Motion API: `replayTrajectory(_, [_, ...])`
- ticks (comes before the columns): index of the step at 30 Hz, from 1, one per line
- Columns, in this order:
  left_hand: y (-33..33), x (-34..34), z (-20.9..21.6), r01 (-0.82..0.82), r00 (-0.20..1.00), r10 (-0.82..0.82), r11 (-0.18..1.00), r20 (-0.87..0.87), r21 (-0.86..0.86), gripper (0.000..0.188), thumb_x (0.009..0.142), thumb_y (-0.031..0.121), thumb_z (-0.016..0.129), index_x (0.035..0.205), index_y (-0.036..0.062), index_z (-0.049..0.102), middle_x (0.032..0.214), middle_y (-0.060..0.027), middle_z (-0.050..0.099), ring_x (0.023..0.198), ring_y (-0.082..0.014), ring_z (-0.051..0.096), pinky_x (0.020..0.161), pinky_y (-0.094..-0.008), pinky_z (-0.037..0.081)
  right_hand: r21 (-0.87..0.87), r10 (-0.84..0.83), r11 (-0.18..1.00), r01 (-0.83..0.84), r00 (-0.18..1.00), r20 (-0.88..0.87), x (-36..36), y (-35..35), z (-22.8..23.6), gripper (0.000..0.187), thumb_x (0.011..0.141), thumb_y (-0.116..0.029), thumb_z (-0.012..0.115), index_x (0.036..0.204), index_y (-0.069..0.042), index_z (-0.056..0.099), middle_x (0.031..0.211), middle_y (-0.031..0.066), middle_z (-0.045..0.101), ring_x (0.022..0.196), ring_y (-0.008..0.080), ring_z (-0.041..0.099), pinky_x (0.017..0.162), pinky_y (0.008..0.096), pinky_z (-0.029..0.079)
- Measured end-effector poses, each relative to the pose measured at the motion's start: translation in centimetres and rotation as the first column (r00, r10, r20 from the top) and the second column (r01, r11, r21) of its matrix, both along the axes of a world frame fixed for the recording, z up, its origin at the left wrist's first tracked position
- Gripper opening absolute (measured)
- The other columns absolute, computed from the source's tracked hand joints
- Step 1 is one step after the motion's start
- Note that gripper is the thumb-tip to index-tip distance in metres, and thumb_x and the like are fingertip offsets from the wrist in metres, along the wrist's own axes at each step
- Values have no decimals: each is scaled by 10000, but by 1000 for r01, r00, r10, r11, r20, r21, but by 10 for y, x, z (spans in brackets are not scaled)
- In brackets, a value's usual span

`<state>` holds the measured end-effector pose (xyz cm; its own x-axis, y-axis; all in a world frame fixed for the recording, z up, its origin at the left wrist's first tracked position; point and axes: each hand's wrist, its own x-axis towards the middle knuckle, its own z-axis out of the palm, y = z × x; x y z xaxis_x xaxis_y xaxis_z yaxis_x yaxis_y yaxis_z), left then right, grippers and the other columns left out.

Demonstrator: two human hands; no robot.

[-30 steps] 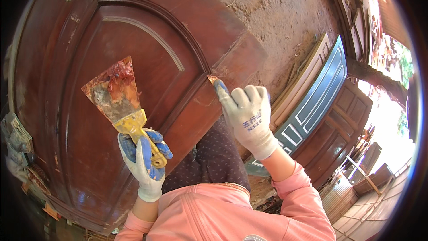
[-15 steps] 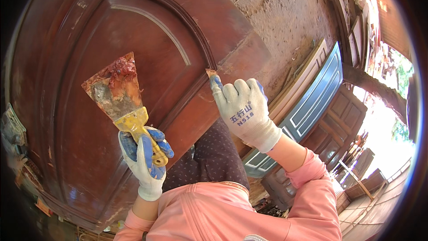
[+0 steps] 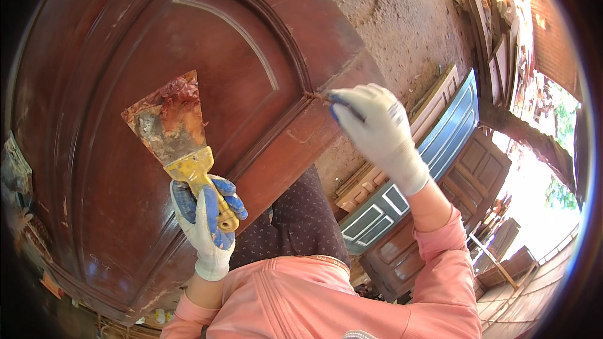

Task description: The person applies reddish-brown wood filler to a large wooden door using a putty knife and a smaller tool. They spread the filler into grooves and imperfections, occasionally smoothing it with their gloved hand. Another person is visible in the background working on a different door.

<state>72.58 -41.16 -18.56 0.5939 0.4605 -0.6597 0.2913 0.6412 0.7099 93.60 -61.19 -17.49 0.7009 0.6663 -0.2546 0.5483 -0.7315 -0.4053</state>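
In white gloves with blue palms, both my hands are over a reddish-brown wooden door panel [image 3: 144, 113]. My left hand [image 3: 207, 226] is wrapped round the yellow handle of a wide putty knife [image 3: 179, 129], blade upward. Reddish-brown putty [image 3: 180, 97] lies smeared on that blade. My right hand [image 3: 377, 122] pinches a small thin rusty blade [image 3: 319, 95], seen almost edge-on. Its tip touches the door at the corner where the curved moulding [image 3: 282, 44] meets the straight one. Most of the small blade is hidden by the fingers.
Right of me a blue panelled door [image 3: 449, 119] and brown doors [image 3: 474, 169] lean in a row. Wooden boards [image 3: 496, 44] are stacked at the far right. Bare dirt ground [image 3: 389, 31] lies beyond the door's edge. A wooden beam [image 3: 527, 132] crosses behind the doors.
My right hand has turned over and moved right and slightly up, tilting the small blade edge-on at the moulding corner. The putty knife has shifted slightly in the left hand's steady grip.
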Motion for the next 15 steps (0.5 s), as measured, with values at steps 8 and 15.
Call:
replayTrajectory(8, [-2,1,1,-19,999,20,1000,-29,16,227,1041,239,527,1195,85,462,911,-76,615,588,-110,557,483,-240,473,-136,-242,970,201,814,-528,56,14,-5,217,876,-192,685,913,20,710,640,5,533,567,65,483,518,268,421])
replayTrajectory(15, [-4,1,-1,-43,999,43,999,-10,-3,228,1039,236,540,1192,85,465,915,-76,618,601,-112,563,484,-246,474,-124,-63,992,29,959,-278,51,30,4,170,838,-149,678,912,-1,717,700,98,583,650,187,584,625,340,480])
